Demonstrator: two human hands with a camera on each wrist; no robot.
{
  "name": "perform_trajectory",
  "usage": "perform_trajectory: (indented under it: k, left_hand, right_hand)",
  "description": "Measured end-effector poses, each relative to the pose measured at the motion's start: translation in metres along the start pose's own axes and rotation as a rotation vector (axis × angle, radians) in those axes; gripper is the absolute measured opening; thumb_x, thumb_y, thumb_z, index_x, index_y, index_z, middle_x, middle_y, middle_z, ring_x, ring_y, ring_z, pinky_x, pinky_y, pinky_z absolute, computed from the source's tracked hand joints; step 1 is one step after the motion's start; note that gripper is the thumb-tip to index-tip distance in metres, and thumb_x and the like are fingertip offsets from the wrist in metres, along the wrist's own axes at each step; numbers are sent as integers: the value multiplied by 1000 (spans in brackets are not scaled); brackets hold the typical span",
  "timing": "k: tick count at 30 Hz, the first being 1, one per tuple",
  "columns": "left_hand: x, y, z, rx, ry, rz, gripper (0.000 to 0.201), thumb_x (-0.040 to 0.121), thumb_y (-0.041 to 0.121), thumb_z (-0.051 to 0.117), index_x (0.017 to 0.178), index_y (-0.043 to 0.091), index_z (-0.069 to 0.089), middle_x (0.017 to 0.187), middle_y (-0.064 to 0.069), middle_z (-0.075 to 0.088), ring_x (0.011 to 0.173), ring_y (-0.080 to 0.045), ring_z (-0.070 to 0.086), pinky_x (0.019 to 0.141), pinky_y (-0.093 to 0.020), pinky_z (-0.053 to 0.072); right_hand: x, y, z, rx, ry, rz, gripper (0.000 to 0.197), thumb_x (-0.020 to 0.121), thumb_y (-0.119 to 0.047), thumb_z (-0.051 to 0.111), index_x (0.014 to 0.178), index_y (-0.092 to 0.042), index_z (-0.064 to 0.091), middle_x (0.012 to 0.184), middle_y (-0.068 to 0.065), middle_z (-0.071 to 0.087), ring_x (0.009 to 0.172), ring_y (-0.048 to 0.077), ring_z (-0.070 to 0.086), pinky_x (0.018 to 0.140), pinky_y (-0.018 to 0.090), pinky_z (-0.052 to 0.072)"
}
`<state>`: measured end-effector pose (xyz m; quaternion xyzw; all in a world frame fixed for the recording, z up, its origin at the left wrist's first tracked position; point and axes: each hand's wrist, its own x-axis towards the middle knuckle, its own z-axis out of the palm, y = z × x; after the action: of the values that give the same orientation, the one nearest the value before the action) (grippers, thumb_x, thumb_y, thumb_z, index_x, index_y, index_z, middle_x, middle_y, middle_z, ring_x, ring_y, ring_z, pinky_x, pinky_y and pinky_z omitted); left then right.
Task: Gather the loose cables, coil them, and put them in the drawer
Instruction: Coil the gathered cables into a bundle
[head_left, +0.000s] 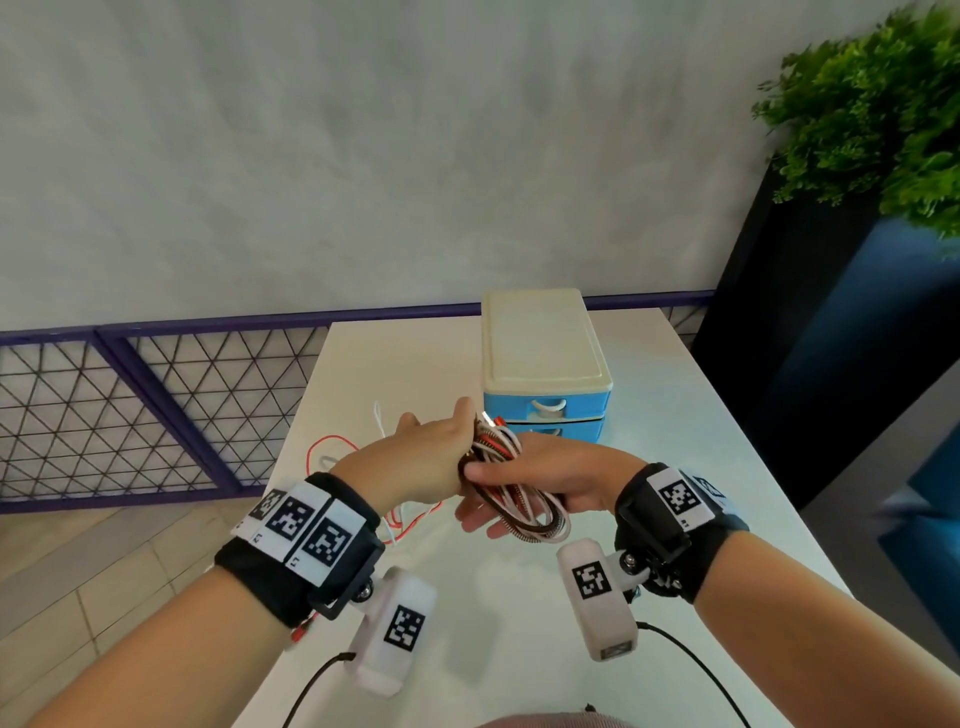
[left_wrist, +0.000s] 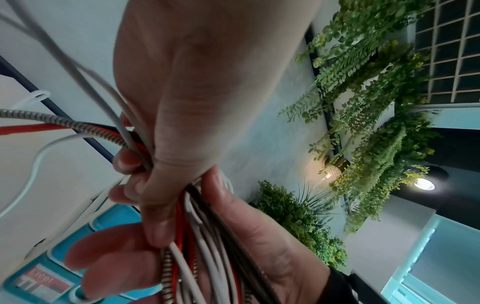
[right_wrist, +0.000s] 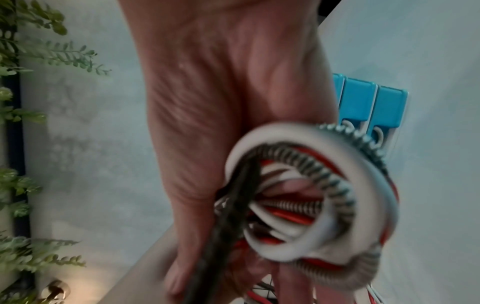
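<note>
— Several cables (head_left: 511, 483), red, white, black and one braided, are bunched into a coil above the middle of the bench (head_left: 675, 467), just in front of the blue drawer unit (head_left: 545, 410).

— Who has hold of it?

— Both hands. The right hand (head_left: 550, 478) cradles the loops across its palm with the thumb laid over them; the left hand (head_left: 421, 457) has its fingers curled round the far end of the bundle, pinching the strands together.

— Everything gathered, then?

— Not quite. Red and white tails (head_left: 343, 452) trail down from the left hand onto the bench at the left (how many separate leads, I can't tell).

— How will the bundle behave?

— Light and floppy, I'd judge, yet springy: the braided one looks stiffer and will likely want to unwind the loops. The smooth white jackets may slide against one another. I'd grip across all the strands at one point on the ring, not at the plugs, and keep a thumb over the crossing.

— And the drawers?

— They look shut from the head view, each with a white handle (head_left: 548, 408); one hand would have to let go to pull one open.
</note>
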<state>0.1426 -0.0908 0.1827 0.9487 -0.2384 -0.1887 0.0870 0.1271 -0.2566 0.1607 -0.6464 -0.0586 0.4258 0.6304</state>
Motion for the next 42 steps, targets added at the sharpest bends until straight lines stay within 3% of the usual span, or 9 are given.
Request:
perform_trajectory:
  k: [5, 9, 11, 14, 21, 29, 32, 37, 42]
  left_hand:
    - [0, 3, -2, 11, -28, -12, 45, 89, 19, 53, 122, 18, 21, 91, -2, 61, 90, -23, 46, 98, -43, 34]
    - [-2, -1, -8, -181, -84, 3, 60, 78, 30, 74, 114, 19, 28, 90, 4, 59, 83, -16, 50, 68, -29, 40]
    - [0, -12, -9, -368, -160, 76, 62, 74, 22, 79, 110, 19, 27, 91, -4, 67, 75, -14, 54, 70, -28, 45]
    - [1, -27, -11, -613, -228, 44, 56, 80, 18, 74, 110, 20, 27, 81, 1, 68, 67, -11, 54, 67, -23, 47]
    - [5, -46, 6, -1071, -338, -42, 19, 99, 28, 44, 92, 10, 47, 54, 4, 40, 44, -9, 36, 54, -21, 40]
    - [17, -68, 31, -281, -75, 65, 18, 100, 34, 40, 89, 21, 45, 79, 5, 53, 70, -11, 48, 65, -22, 38]
    - [21, -88, 48, -101, -70, -30, 17, 97, 38, 39, 84, 28, 42, 74, 8, 52, 67, -13, 49, 78, -30, 35]
    - [12, -125, 71, -11, 63, -160, 23, 99, 36, 35, 76, 37, 38, 68, 8, 52, 59, -6, 47, 77, -34, 26]
    - [16, -129, 72, -86, -16, -171, 11, 91, 39, 48, 89, 29, 46, 81, 7, 59, 79, -19, 58, 85, -37, 36]
  right_hand:
    - [1, -1, 3, -47, 2, 20, 17, 90, -8, 65, 106, -4, 60, 98, 13, 70, 86, 20, 71, 80, 33, 59]
    - [1, 0, 1, -64, -24, 37, 18, 91, 0, 60, 109, -1, 58, 101, 12, 72, 76, 12, 69, 74, 27, 59]
    - [1, 0, -1, -84, -36, 35, 19, 91, -2, 60, 110, -2, 58, 108, 17, 71, 69, 10, 64, 67, 24, 57]
    - [-1, -1, -4, -125, -14, 51, 17, 90, -2, 59, 106, -3, 61, 109, 22, 69, 60, 10, 56, 59, 21, 53]
    - [1, -2, -24, -38, 313, -5, 13, 93, 2, 52, 89, -6, 61, 65, 1, 64, 49, 6, 56, 50, 20, 50]
    - [-6, -8, -45, 472, 399, -23, 23, 97, 3, 41, 83, 0, 59, 66, 8, 67, 65, 19, 72, 68, 37, 61]
    - [-14, -15, -49, 600, 401, -72, 25, 95, 4, 35, 81, 1, 55, 61, 9, 61, 49, 16, 63, 53, 26, 57]
    - [-30, -21, -73, 838, 431, -226, 15, 94, 5, 35, 94, -4, 47, 64, 4, 55, 42, 6, 50, 45, 20, 49]
    - [-20, -23, -62, 586, 531, -265, 18, 95, 5, 38, 88, -4, 52, 59, 2, 58, 40, 6, 49, 46, 19, 47]
